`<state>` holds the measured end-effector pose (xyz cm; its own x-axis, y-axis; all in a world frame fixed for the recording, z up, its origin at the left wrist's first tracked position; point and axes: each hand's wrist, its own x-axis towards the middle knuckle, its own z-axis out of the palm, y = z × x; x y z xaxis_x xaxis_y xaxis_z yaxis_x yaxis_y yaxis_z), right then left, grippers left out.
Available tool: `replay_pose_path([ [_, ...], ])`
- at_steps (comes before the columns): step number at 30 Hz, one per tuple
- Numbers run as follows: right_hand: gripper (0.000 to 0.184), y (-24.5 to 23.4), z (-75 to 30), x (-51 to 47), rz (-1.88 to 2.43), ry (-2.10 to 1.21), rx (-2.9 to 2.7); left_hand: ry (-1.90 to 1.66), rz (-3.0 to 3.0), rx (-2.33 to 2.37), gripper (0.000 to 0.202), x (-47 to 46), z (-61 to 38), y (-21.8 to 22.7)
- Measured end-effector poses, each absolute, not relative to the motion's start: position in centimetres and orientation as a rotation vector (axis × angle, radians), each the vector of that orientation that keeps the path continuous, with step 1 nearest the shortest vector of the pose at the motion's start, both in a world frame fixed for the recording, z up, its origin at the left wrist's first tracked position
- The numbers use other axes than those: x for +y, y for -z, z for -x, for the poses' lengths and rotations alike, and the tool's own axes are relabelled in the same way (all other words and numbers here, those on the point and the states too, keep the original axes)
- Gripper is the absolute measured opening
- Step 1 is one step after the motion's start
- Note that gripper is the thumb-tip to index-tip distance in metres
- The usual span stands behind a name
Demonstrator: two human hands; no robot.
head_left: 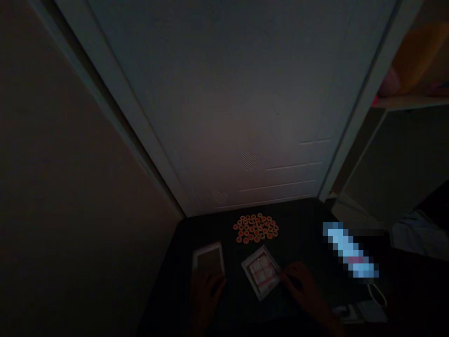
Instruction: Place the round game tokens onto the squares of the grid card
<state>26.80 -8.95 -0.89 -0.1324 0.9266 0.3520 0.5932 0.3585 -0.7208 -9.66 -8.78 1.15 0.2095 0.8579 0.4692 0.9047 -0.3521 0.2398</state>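
The scene is very dark. My left hand (pixel 207 289) lies over the near end of a white-rimmed rectangular tray (pixel 222 255), fingers bent around its edge; the tray's dark middle shows beyond them. To the right, a square white-framed board (pixel 251 275) with a pinkish-red grid sits turned cornerwise on the dark table. My right hand (pixel 300 282) pinches its right corner between thumb and fingers. Beyond both lie several small round wooden discs (pixel 256 229) with red and dark marks, spread in a loose oval cluster.
The dark table (pixel 298 220) meets a pale panel (pixel 217 117) with embossed hearts and lines. A bright pixelated screen-like shape (pixel 351 252) and a thin pale loop (pixel 378 296) are at right, above some pale flat items (pixel 370 311). A shelf (pixel 414 99) stands farther right.
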Motion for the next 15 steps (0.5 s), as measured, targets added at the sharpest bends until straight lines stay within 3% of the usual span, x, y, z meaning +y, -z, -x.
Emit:
replay_pose_path([
  [9, 0.037, 0.1, -26.8, -9.2, 1.435, -0.628, -1.756, 0.906, 2.351, -1.688, 0.011, -7.2, 9.4, -3.0],
  [15, 0.040, 0.0, -25.8, -8.2, 1.429, -0.659, -1.667, 1.036, 2.467, -1.748, 0.042, -9.3, 5.7, -2.5],
])
